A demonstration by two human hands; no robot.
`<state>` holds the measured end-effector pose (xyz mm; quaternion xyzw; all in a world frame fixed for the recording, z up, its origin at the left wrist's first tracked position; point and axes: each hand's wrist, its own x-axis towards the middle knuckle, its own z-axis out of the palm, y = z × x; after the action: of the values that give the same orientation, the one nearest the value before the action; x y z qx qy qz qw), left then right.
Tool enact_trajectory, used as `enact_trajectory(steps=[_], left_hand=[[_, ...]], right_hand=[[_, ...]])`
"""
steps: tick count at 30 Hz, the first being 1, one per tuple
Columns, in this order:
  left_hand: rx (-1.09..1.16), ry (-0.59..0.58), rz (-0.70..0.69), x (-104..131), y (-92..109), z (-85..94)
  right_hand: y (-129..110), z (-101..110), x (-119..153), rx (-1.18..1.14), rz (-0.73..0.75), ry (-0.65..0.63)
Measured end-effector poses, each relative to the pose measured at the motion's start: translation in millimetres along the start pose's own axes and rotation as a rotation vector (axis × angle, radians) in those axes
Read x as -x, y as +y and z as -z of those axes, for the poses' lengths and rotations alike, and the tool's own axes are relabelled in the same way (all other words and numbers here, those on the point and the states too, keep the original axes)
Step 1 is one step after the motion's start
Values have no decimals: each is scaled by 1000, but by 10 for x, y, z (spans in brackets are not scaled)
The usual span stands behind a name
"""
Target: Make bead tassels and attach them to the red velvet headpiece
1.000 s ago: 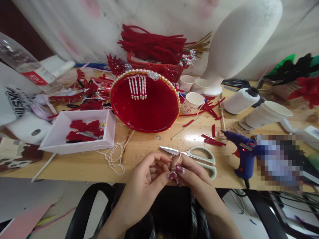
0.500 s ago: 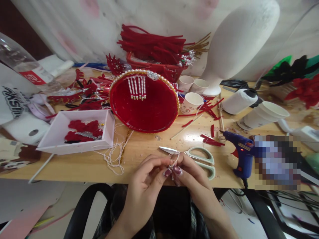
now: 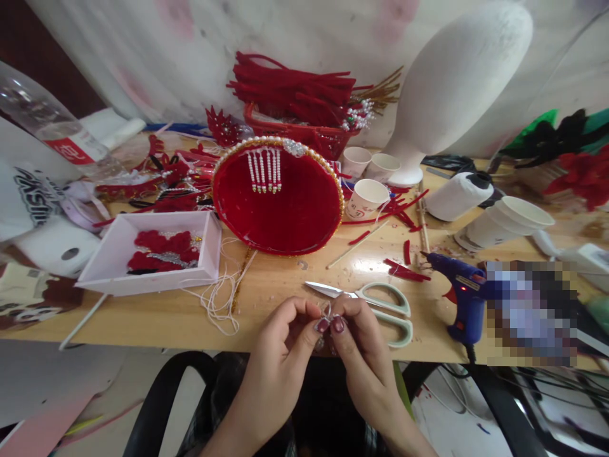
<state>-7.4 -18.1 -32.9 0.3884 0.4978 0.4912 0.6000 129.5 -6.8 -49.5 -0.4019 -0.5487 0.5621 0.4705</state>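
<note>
Near the table's front edge, my left hand [image 3: 280, 349] and my right hand [image 3: 364, 346] meet fingertip to fingertip. Both pinch a thin white string [image 3: 327, 311], looped between the thumbs and index fingers. Small shiny bits hang just below the thumbs, too small to make out. Scissors [image 3: 380, 308] with pale green handles lie behind and beside my right hand, blades pointing left. Farther back stands a round red velvet piece [image 3: 285, 209] edged with pearls and gold, with short pearl strands hanging near its top.
A white box [image 3: 209, 254] of red pieces stands left, beside tangled white cord [image 3: 221, 301]. At right is a blue glue gun [image 3: 466, 298] with a red light. Behind are paper cups [image 3: 366, 198], a red basket [image 3: 304, 136] of red stems and a white head form [image 3: 457, 82].
The string loop between my fingers has changed shape and sits lower. My right hand has turned slightly, its fingers more curled. The whole view has shifted a little.
</note>
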Motion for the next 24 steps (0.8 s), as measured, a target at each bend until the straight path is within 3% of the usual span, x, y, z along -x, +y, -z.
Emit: enact_trajectory(steps=[8, 15, 24], left_hand=[[70, -71, 42, -28, 41, 48], [123, -86, 61, -9, 27, 90], [286, -109, 200, -30, -13, 157]], right_hand=[[-18, -9, -7, -71, -67, -33], [-49, 34, 20, 142, 120, -30], [-57, 105, 27, 125, 21, -103]])
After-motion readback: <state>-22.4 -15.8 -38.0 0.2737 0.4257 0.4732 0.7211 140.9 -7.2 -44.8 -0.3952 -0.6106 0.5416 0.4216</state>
